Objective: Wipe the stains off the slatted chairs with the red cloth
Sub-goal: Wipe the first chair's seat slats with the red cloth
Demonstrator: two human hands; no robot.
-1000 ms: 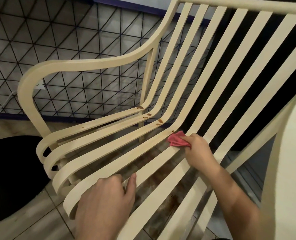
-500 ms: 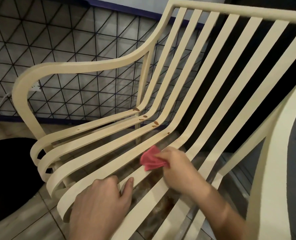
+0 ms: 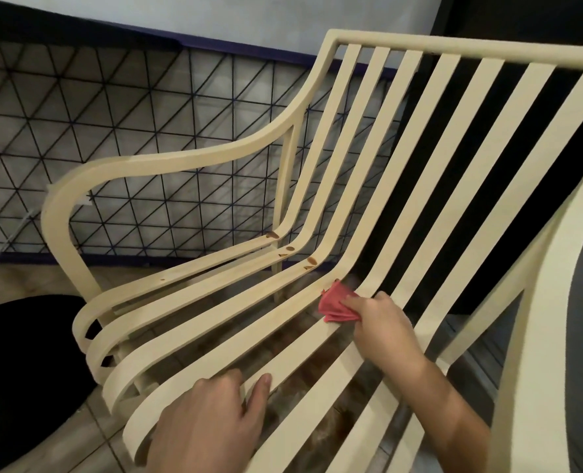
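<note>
Tiles run grey-brown under the cream slatted chair. A black wire grid lines the wall at ten o'clock, and something round and black lies at eight. My right hand pinches the red cloth against a slat at the seat's bend, with brown stains just beyond toward eleven. My left hand, at six, has its fingers curled over a front slat.

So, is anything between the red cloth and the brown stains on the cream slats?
Nothing visible. The right hand holds the red cloth at a slat's bend; the brown stains lie on the neighbouring slats, across an open gap.
</note>
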